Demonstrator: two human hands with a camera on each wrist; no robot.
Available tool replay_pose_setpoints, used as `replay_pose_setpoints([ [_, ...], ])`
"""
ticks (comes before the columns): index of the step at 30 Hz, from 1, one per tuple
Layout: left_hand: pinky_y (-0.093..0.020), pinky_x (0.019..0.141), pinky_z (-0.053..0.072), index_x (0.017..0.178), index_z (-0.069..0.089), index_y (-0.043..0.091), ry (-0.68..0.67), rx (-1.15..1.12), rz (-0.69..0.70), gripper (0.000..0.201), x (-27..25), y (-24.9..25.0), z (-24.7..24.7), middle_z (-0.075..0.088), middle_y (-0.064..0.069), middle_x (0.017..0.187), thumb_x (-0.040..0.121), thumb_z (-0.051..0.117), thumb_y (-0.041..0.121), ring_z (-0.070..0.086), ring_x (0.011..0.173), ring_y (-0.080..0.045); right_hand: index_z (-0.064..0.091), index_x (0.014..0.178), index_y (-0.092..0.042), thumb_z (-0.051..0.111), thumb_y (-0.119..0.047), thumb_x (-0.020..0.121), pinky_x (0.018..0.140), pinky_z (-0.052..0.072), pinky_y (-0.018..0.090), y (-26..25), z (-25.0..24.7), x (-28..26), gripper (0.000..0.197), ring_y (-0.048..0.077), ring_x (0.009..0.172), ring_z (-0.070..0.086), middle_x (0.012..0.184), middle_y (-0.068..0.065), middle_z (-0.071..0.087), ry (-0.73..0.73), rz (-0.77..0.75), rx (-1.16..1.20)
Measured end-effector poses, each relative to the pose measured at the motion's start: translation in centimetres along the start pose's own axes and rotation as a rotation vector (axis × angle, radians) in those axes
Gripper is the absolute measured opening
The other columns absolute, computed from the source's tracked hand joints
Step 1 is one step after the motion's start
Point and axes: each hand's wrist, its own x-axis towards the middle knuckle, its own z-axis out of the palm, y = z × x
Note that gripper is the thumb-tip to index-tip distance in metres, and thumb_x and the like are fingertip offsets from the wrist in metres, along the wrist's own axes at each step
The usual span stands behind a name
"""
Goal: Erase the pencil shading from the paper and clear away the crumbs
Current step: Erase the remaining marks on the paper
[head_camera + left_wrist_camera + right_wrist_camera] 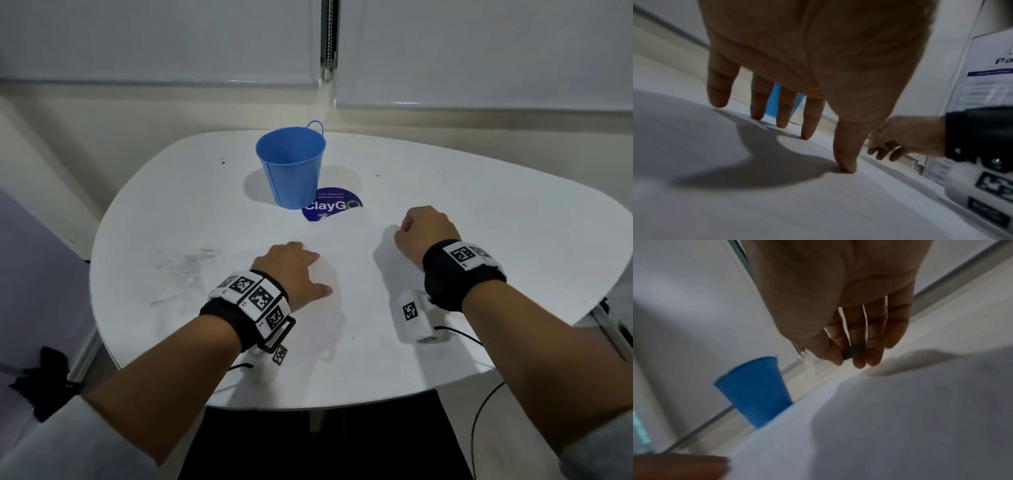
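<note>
From the head view, the left hand [291,270] lies spread on the white table [171,219] at lower centre, and the right hand [424,233] shows only a curled back, right of centre. What it holds is hidden there. The right wrist view fills that in: thumb and fingertips pinch a small dark eraser [854,352] just above the surface. The left wrist view shows the left fingers [845,155] straight, tips pressing down on a pale sheet (the paper [818,203], its edge hard to tell from the table in the head view). Only the head view shows the faint grey smudges [191,267] at left of the left hand, the blue bucket [291,168] upright at upper centre, and the purple sticker [337,205] touching its base. Crumbs cannot be made out.
</note>
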Motion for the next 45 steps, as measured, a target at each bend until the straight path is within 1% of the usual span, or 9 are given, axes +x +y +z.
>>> replay_pose_setpoints([
  [8, -0.025, 0.117, 0.022, 0.148, 0.044, 0.043, -0.058, -0.098, 0.193, 0.075, -1.0, 0.6, -1.1, 0.02, 0.015, 0.166, 0.081, 0.076, 0.056, 0.025, 0.148, -0.005, 0.056, 0.093, -0.014, 0.061, -0.011, 0.089, 0.058, 0.051, 0.034, -1.6, -1.6, -3.8, 0.006, 0.021, 0.06, 0.065, 0.077, 0.008, 0.072, -0.186, -0.085, 0.403],
  [13, -0.022, 0.092, 0.036, 0.11, 0.072, 0.032, 0.252, -0.389, 0.002, 0.019, -1.6, -4.7, -5.4, 0.059, 0.005, 0.136, 0.091, 0.074, 0.03, 0.055, 0.124, -0.01, 0.059, 0.089, -0.011, 0.06, -0.011, 0.092, 0.059, 0.05, 0.035, -1.0, -1.4, -5.2, 0.004, 0.02, 0.059, 0.062, 0.077, 0.01, 0.071, -0.223, -0.059, 0.433],
  [16, -0.022, 0.085, 0.042, 0.107, 0.072, 0.032, 0.158, -0.406, -0.113, 0.023, -2.2, -7.8, -4.8, 0.065, 0.006, 0.129, 0.086, 0.079, 0.027, 0.058, 0.117, -0.01, 0.059, 0.087, -0.012, 0.059, -0.006, 0.091, 0.058, 0.048, 0.034, -1.5, -0.8, -5.5, 0.007, 0.02, 0.059, 0.06, 0.08, 0.011, 0.071, -0.224, -0.028, 0.473],
  [18, -0.022, 0.093, 0.043, 0.125, 0.066, 0.034, -0.009, -0.447, -0.135, 0.048, -2.6, -8.9, -3.4, 0.05, 0.01, 0.15, 0.081, 0.084, 0.028, 0.05, 0.13, -0.01, 0.061, 0.086, -0.015, 0.059, -0.004, 0.088, 0.059, 0.046, 0.034, -2.1, 0.0, -5.8, 0.011, 0.022, 0.06, 0.058, 0.08, 0.011, 0.071, -0.256, -0.023, 0.454],
  [20, -0.033, 0.12, 0.024, 0.145, 0.048, 0.045, -0.121, -0.344, -0.109, 0.077, -3.0, -9.6, -2.3, 0.017, 0.016, 0.166, 0.078, 0.085, 0.036, 0.013, 0.154, -0.01, 0.063, 0.085, -0.014, 0.059, -0.003, 0.088, 0.057, 0.045, 0.033, -2.8, 0.9, -6.3, 0.012, 0.021, 0.056, 0.055, 0.076, 0.012, 0.07, -0.313, -0.047, 0.412],
  [23, -0.046, 0.127, 0.001, 0.151, 0.029, 0.054, -0.194, -0.229, -0.062, 0.087, -3.2, -9.9, -2.1, -0.006, 0.017, 0.167, 0.081, 0.081, 0.042, -0.017, 0.153, -0.009, 0.064, 0.084, -0.009, 0.056, 0.003, 0.087, 0.055, 0.045, 0.033, -3.4, 2.2, -6.8, 0.015, 0.02, 0.053, 0.056, 0.072, 0.013, 0.07, -0.396, -0.083, 0.347],
  [31, -0.038, 0.121, 0.024, 0.118, 0.066, 0.045, 0.211, -0.257, -0.002, 0.034, -3.5, -9.6, -1.6, 0.032, 0.008, 0.162, 0.086, 0.076, 0.038, 0.026, 0.149, -0.012, 0.071, 0.078, -0.014, 0.068, -0.007, 0.085, 0.057, 0.047, 0.021, -4.0, 2.9, -9.1, 0.01, 0.01, 0.057, 0.059, 0.068, -0.001, 0.071, -0.521, -0.272, 0.134],
  [36, -0.041, 0.124, 0.018, 0.153, 0.033, 0.049, -0.144, -0.024, -0.014, 0.088, -4.7, -7.3, -1.4, 0.008, 0.016, 0.167, 0.077, 0.074, 0.067, 0.007, 0.153, -0.011, 0.072, 0.077, -0.023, 0.076, -0.024, 0.083, 0.065, 0.043, 0.02, -4.7, 3.8, -9.3, 0.007, 0.002, 0.062, 0.057, 0.069, -0.013, 0.066, -0.435, -0.402, 0.065],
  [45, -0.041, 0.126, -0.005, 0.15, 0.032, 0.053, -0.141, -0.022, 0.076, 0.056, -3.8, -7.5, -1.3, 0.001, 0.008, 0.17, 0.101, 0.057, 0.042, -0.009, 0.155, -0.013, 0.073, 0.077, -0.026, 0.072, -0.038, 0.085, 0.066, 0.05, 0.026, -5.3, 5.1, -10.0, 0.014, 0.004, 0.065, 0.059, 0.069, -0.014, 0.066, -0.409, -0.497, 0.009],
])
